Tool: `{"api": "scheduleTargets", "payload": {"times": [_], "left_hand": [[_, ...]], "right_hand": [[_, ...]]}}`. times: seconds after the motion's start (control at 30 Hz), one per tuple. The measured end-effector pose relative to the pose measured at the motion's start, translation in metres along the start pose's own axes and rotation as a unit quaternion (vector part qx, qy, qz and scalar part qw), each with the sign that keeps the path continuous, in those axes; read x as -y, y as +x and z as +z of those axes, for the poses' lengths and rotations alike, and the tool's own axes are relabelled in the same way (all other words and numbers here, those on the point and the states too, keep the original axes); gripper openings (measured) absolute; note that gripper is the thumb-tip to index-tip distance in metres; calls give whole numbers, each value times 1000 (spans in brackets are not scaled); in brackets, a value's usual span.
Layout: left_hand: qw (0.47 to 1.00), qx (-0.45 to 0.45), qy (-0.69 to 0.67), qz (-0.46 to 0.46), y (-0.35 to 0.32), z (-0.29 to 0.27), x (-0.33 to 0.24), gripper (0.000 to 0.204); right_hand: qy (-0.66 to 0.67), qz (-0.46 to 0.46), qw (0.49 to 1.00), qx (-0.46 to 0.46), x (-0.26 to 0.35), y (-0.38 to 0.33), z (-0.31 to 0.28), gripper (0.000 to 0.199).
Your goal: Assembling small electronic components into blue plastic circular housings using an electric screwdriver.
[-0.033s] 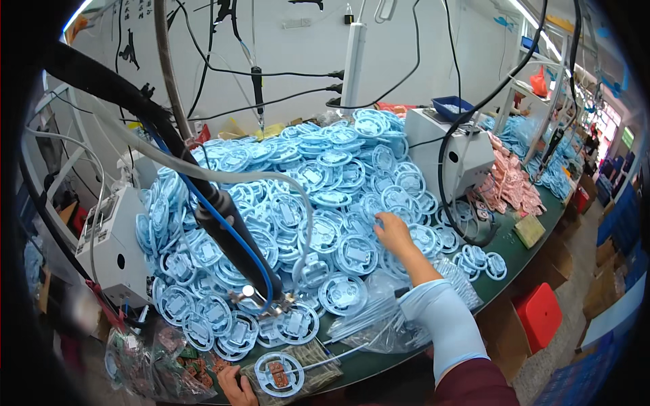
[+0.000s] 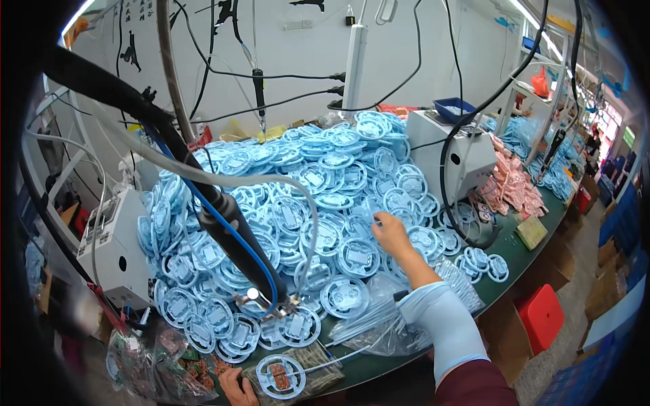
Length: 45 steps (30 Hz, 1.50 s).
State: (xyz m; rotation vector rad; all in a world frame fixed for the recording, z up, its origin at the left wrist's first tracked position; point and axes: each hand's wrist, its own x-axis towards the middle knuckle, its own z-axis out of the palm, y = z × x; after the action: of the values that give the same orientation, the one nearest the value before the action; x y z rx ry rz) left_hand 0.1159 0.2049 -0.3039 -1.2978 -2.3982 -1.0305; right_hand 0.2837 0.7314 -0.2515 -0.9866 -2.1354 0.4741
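Right hand [image 2: 391, 232] reaches into the heap of light-blue round plastic parts [image 2: 318, 196], fingers curled down on one disc at the heap's right slope; whether it is pinched or only touched, cannot tell. Pale blue sleeve [image 2: 440, 325] covers that forearm. Left hand [image 2: 233, 387] at the lower edge, fingers closed on the rim of a single blue ring part [image 2: 279, 376] lying on a small fixture. Just above it hangs a black suspended tool [image 2: 233, 237] with blue hose. White machine box [image 2: 455, 154] right of heap, pink parts [image 2: 511, 186] beyond, clear bags [image 2: 379, 318] near the sleeve, all on the green table [image 2: 521, 264].
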Motion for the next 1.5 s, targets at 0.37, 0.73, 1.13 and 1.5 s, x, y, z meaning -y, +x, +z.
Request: {"api": "scheduleTargets", "payload": {"times": [0.37, 0.73, 1.13, 1.5], "left_hand": [[999, 40, 7, -4, 0, 0, -3, 27], [999, 35, -2, -13, 5, 2, -5, 25], [999, 43, -6, -18, 1, 2, -4, 24], [999, 43, -3, -5, 7, -1, -8, 24]], "right_hand": [[-89, -71, 970, -214, -11, 43, 30, 60], [57, 134, 989, -24, -44, 67, 10, 66], [-77, 252, 961, 87, -84, 77, 3, 112], [-33, 101, 994, 1, -32, 84, -17, 41]]}}
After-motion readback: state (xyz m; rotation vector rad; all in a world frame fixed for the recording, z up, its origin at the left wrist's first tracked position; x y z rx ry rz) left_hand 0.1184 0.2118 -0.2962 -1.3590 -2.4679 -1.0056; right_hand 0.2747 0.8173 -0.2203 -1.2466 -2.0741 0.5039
